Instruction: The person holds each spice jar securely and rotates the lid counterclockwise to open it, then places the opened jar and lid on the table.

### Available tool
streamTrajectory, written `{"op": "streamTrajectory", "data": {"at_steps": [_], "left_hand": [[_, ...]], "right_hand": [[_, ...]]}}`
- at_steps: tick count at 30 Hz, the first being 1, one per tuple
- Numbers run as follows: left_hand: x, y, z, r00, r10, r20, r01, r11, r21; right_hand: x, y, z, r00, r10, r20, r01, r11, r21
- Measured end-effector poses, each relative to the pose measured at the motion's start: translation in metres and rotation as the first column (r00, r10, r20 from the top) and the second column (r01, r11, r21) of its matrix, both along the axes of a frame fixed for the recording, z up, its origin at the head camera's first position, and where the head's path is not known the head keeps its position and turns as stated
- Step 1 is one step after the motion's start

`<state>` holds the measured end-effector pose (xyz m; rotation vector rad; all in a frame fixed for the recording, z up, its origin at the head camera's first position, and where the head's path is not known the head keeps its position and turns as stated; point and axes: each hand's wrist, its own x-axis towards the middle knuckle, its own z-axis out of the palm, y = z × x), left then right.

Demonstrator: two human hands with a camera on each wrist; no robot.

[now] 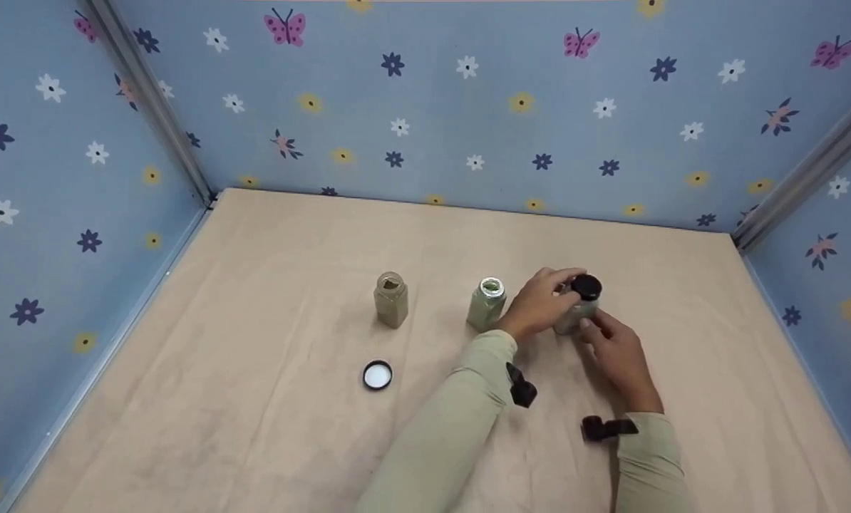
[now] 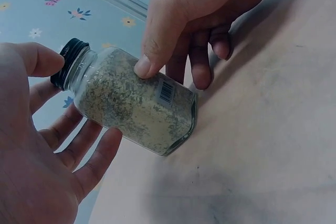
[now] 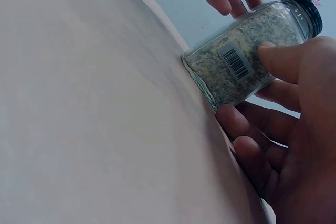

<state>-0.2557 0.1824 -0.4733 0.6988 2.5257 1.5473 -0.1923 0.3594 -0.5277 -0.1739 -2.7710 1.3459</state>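
A clear glass spice jar (image 2: 136, 98) with a black screw lid (image 1: 586, 287) holds pale and green dried flakes, and a barcode label shows on its side. My left hand (image 1: 543, 303) pinches the lid between thumb and index finger, its other fingers spread along the glass. Around the lower body of the same jar, my right hand (image 1: 618, 353) grips with thumb and fingers. The jar's base is at the tabletop. Just left of my left hand stands an uncapped jar (image 1: 486, 306) of green contents with a whitish rim.
Farther left is another uncapped jar (image 1: 391, 303), filled with brownish-green powder. A loose black lid (image 1: 377, 375) lies with its white inside up, nearer the front. Cream cloth (image 1: 269, 285) covers the table, and blue flowered panels (image 1: 440, 92) enclose the back and sides.
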Motion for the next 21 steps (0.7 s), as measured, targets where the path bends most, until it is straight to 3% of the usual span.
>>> {"op": "streamTrajectory", "data": {"at_steps": [6, 21], "left_hand": [[0.0003, -0.0017, -0.0035, 1.000, -0.014, 0.003, 0.014, 1.000, 0.007], [0.0023, -0.0042, -0.0033, 1.000, -0.016, 0.005, 0.015, 0.997, 0.077]], "right_hand": [[0.0005, -0.0021, -0.0027, 0.999, -0.025, 0.037, 0.025, 1.000, -0.002], [-0.0021, -0.0011, -0.0001, 0.999, -0.024, 0.025, 0.024, 1.000, -0.003]]}}
